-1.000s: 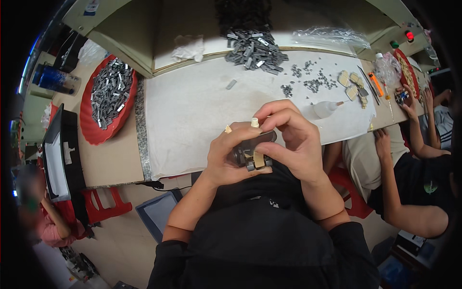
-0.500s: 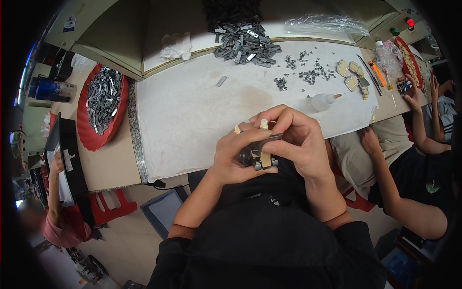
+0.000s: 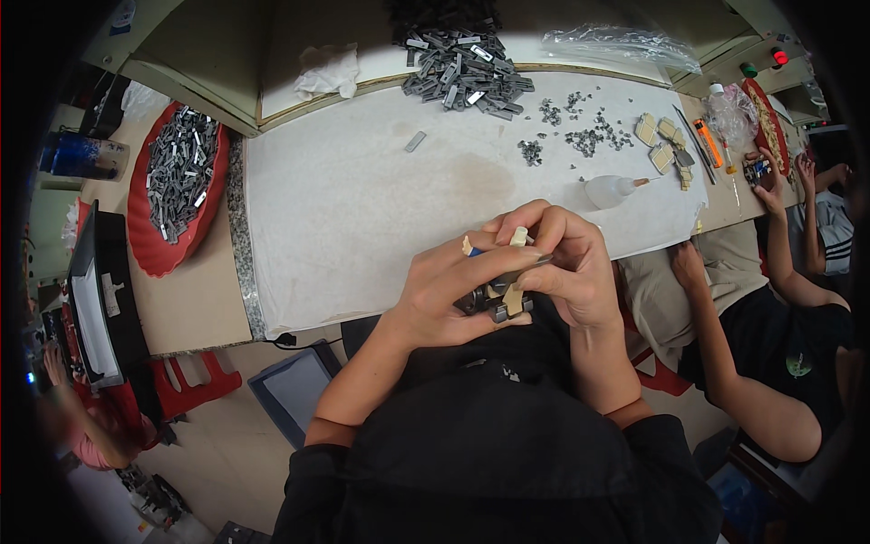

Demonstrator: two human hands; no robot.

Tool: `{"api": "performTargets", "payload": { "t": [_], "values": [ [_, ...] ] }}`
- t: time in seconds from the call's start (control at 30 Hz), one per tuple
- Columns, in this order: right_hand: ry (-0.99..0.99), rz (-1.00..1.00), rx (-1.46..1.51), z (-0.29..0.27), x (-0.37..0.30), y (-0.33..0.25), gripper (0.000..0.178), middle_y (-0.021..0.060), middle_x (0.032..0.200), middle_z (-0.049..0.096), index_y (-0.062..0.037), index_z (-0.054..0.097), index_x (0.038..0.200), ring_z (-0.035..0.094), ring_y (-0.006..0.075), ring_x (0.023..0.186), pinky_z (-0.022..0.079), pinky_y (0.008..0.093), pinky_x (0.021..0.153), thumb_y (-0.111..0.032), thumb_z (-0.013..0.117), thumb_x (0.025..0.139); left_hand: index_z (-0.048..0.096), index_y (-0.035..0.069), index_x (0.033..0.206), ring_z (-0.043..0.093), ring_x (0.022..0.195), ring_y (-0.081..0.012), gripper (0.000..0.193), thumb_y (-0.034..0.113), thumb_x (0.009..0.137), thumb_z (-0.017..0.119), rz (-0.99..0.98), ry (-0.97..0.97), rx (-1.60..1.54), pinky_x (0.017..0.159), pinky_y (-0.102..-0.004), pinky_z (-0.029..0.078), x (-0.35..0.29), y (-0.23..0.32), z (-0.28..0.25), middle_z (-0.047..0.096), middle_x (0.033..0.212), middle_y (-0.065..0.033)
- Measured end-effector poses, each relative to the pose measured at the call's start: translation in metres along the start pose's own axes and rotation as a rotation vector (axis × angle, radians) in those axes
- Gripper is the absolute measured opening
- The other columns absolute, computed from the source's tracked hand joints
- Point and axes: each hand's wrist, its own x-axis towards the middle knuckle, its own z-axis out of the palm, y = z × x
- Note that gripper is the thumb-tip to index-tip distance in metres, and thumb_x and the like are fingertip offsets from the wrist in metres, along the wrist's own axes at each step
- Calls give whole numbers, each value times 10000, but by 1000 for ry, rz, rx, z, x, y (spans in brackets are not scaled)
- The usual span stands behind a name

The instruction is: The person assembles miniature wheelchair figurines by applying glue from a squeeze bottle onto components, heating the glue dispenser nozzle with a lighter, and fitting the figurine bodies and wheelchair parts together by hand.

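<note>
Both of my hands are together over the table's near edge, around a small dark grey and cream assembly (image 3: pixel 513 299) with rounded, wheel-like dark parts at its lower end. My left hand (image 3: pixel 433 292) wraps its left side, thumb lying across the top. Fingers of my right hand (image 3: pixel 578 265) are bent round its other side, pinching near a thin dark piece (image 3: pixel 535 263). A pale cylindrical stub (image 3: pixel 518 236) sticks up between the hands, and a cream and blue bit (image 3: pixel 470 247) shows beyond my left fingers. My fingers hide much of the assembly.
A white sheet (image 3: pixel 344 199) covers the table. On it are a heap of grey strips (image 3: pixel 462 77), tiny grey parts (image 3: pixel 589 136), cream blocks (image 3: pixel 662 156) and a needle-tipped bottle (image 3: pixel 609 190). A red dish (image 3: pixel 145 236) of strips stands left. Co-workers sit at both sides.
The assembly has tilted slightly in my hands, and the cream stub leans further right. More of the blue bit shows. At far left, a co-worker's arm has moved down.
</note>
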Motion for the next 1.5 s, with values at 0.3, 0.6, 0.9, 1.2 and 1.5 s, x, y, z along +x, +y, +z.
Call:
{"api": "performTargets", "payload": {
  "t": [0.3, 0.6, 0.9, 1.2, 1.5],
  "values": [
    [-72, -42, 57, -4, 1, 4, 158, 105, 957, 520, -23, 498, 707, 511, 217, 992, 408, 335, 843, 56, 631, 674, 560, 58, 1045, 581, 729, -201, 546, 120, 542, 762, -47, -15, -24, 627, -281, 464, -7, -6, -1, 585, 856, -80],
    [-20, -138, -241, -4, 2, -5, 175, 96, 1030, 488, -24, 537, 789, 457, 183, 1016, 343, 324, 885, 13, 653, 663, 543, 70, 1076, 529, 924, -235, 563, 99, 558, 759, -162, 2, -143, 747, -315, 446, -7, -8, 1, 528, 1004, -120],
    [-38, -307, -498, -6, -4, -15, 339, 133, 1103, 491, -15, 558, 1018, 473, 219, 1034, 361, 320, 884, -5, 587, 680, 466, 56, 1131, 498, 983, -227, 625, 45, 576, 755, -157, 59, -347, 784, -301, 433, -12, -12, 2, 477, 1094, -136],
    [-150, -430, -775, -1, -5, -13, 513, 156, 1122, 493, -15, 511, 1113, 488, 292, 1031, 400, 358, 863, -29, 652, 620, 375, 53, 1166, 460, 1012, -207, 628, -8, 632, 701, -104, 53, -392, 806, -300, 417, -15, -13, 0, 414, 1131, -135],
    [-130, -556, -927, 0, -5, -6, 612, 144, 1107, 506, -13, 480, 1121, 497, 315, 1011, 413, 376, 842, -82, 721, 563, 326, 58, 1157, 447, 1041, -211, 634, 47, 647, 702, -108, -13, -328, 841, -329, 417, -17, -14, -4, 402, 1150, -126]
  ]
}}
